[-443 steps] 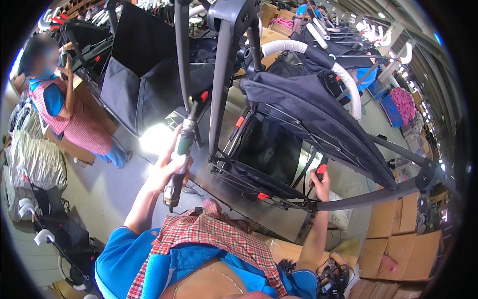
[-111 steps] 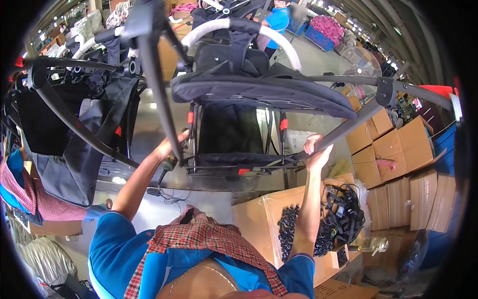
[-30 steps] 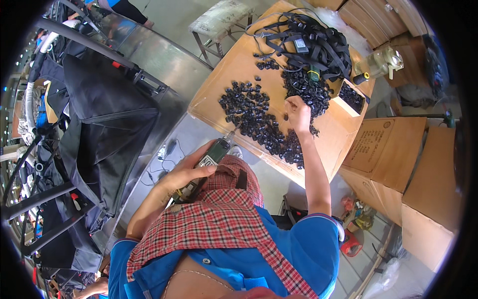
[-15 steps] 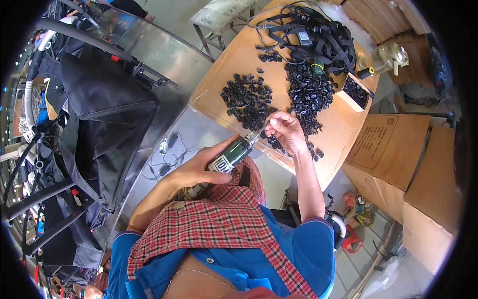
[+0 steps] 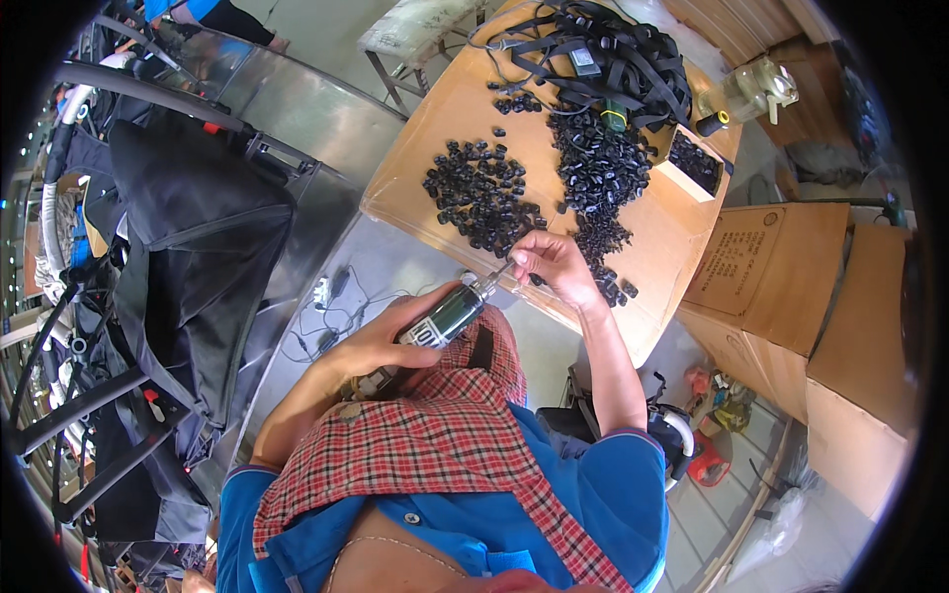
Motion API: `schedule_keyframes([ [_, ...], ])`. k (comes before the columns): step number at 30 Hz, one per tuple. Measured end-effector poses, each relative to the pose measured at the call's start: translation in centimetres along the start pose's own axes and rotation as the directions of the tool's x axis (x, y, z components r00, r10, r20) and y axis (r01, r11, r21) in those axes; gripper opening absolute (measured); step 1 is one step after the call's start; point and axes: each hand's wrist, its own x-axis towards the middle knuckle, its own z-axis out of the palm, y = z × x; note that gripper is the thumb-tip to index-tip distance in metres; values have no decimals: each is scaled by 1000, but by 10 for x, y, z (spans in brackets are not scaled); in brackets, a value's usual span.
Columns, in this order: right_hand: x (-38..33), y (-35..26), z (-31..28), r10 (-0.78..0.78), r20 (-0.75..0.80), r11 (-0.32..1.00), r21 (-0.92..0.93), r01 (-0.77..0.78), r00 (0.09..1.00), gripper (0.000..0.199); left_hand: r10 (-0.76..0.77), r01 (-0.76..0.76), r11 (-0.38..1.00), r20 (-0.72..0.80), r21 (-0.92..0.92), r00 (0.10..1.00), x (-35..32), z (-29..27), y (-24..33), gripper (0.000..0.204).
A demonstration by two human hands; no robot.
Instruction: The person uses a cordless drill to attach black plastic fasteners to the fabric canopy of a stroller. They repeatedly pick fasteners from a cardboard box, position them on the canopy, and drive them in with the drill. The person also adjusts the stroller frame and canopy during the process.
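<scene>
My left hand [image 5: 397, 332] is wrapped round a dark green electric screwdriver [image 5: 457, 310] with a white label, held slanting in front of my apron. Its metal nose and thin bit [image 5: 499, 274] point up and to the right. The fingertips of my right hand [image 5: 556, 271] are pinched together at the bit's tip. Whether a small part is between them is too small to tell. Just beyond, on a cardboard-covered table [image 5: 405, 188], lie a loose pile of small black plastic pieces [image 5: 474, 188] and a denser black heap [image 5: 598, 168].
At the table's far end are tangled black straps [image 5: 633, 59], an open box of black pieces [image 5: 692, 163] and a clear bottle [image 5: 746, 94]. Cartons [image 5: 761, 267] stand on the right. Black fabric on frames [image 5: 198, 208] fills the left. Another person [image 5: 222, 18] shows at the top left.
The view has shifted slightly. My right fingertips have come a little nearer to me, still at the bit's tip. My left hand keeps its hold, and more of the other person shows.
</scene>
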Motion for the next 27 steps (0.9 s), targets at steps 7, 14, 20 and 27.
schedule_keyframes([
  [7, 7, 23, -38, -347, -403, 849, -518, 101, 847, 24, -39, 37, 986, -10, -165, 999, -10, 2, -2, 108],
  [14, 36, 29, -82, -626, 57, -64, -998, 21, 778, 13, 38, -50, 988, -86, -146, 996, -13, 1, -8, 112],
  [20, 61, -15, -52, -607, -159, 433, -888, 156, 779, 7, 169, -205, 965, -208, -165, 963, -22, 7, -2, 111],
  [27, 80, -112, 87, -647, -51, 733, -316, 603, 760, 13, 278, -350, 875, -244, -335, 929, -68, 13, 41, 104],
])
